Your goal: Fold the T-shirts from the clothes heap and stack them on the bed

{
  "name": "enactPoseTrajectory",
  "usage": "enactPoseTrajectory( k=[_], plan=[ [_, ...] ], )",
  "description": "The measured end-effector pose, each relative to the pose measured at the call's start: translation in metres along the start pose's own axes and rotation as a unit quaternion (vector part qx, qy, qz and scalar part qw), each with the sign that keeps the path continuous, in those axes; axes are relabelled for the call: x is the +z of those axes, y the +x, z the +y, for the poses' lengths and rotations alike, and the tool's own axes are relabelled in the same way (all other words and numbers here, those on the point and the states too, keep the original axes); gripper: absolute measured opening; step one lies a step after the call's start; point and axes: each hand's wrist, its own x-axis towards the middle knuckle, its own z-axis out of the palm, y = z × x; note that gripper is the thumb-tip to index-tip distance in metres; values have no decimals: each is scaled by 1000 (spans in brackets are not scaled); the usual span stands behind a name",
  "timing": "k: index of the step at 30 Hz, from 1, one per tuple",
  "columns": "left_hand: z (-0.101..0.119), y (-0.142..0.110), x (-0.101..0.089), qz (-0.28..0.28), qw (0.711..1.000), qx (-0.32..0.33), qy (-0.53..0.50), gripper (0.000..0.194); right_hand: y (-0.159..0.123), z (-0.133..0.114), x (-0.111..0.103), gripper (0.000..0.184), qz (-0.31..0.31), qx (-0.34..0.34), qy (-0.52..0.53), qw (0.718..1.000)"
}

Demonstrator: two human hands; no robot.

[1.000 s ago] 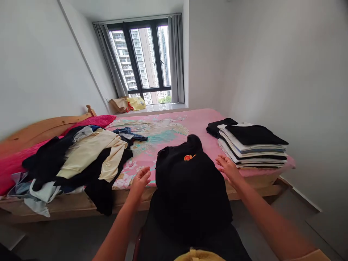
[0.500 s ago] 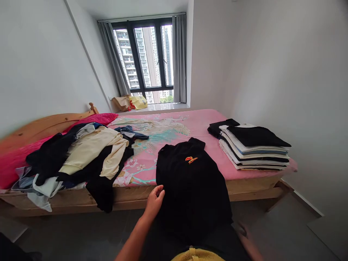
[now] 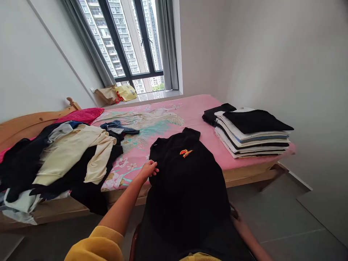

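My right hand (image 3: pixel 236 216), its grip too dim to tell, sits beside the near right side of a black shirt (image 3: pixel 187 185), spread logo-up toward the bed (image 3: pixel 247 176); my left hand (image 3: pixel 149 169) pinches its left edge, apparently keeping the cloth flat. Beyond, loose clothes (image 3: pixel 70 156) sprawl left, while a folded stack (image 3: pixel 252 139) sits layered flat, likely for steadiness.

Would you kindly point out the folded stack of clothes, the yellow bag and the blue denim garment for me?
Folded stack of clothes (image 3: pixel 251 139): head view, its front side.
Yellow bag (image 3: pixel 127 93): head view, its middle.
Blue denim garment (image 3: pixel 115 125): head view, its left part.
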Motion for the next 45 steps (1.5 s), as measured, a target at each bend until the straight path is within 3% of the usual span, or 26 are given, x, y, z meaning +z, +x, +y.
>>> enactPoseTrajectory(
  k=[3,6,9,11,12,14,17,20,23,26,30,33,37,40,42,43,45],
  plan=[
    [47,10,-8,17,996,52,-67,18,5,-3,-2,32,-39,16,-6,999],
    [95,21,-13,78,980,122,-134,14,9,-13,2,31,-4,10,-24,1000],
    [110,9,-4,113,965,177,-157,18,10,-21,11,32,2,-9,-13,1000],
    [92,-19,11,39,973,206,-96,19,8,-22,16,37,-24,-23,-15,999],
    [76,-37,19,-45,973,224,-19,18,7,-22,17,38,-36,-31,-24,999],
    [35,-79,30,-187,935,251,169,22,3,-22,15,33,-43,-47,-54,997],
    [-30,-140,32,-263,852,277,359,20,-8,-27,5,24,-44,-69,-84,993],
    [-74,-184,20,-270,812,259,447,26,-21,-39,-6,26,-19,-61,-82,995],
    [-97,-210,6,-206,828,213,476,19,-30,-58,-13,28,44,-78,-68,994],
    [-105,-223,-4,-132,880,169,425,19,-36,-79,-15,29,93,-144,-58,983],
    [-98,-229,-16,50,969,116,211,34,-45,-107,-16,21,121,-270,-112,949],
    [-77,-232,-28,141,983,108,47,34,-52,-131,-19,14,100,-366,-163,911],
    [-45,-238,-55,107,980,170,6,7,-57,-163,-30,12,54,-458,-204,864],
    [-31,-247,-78,65,961,254,93,22,-52,-169,-47,22,-32,-514,-254,819],
    [-27,-254,-90,15,945,292,145,23,-45,-163,-62,21,-56,-527,-279,801],
    [-26,-258,-94,-18,941,295,163,21,-41,-158,-69,20,-48,-516,-286,806],
    [-24,-266,-100,-81,943,268,182,16,-33,-152,-83,22,12,-450,-271,851]
  ],
)
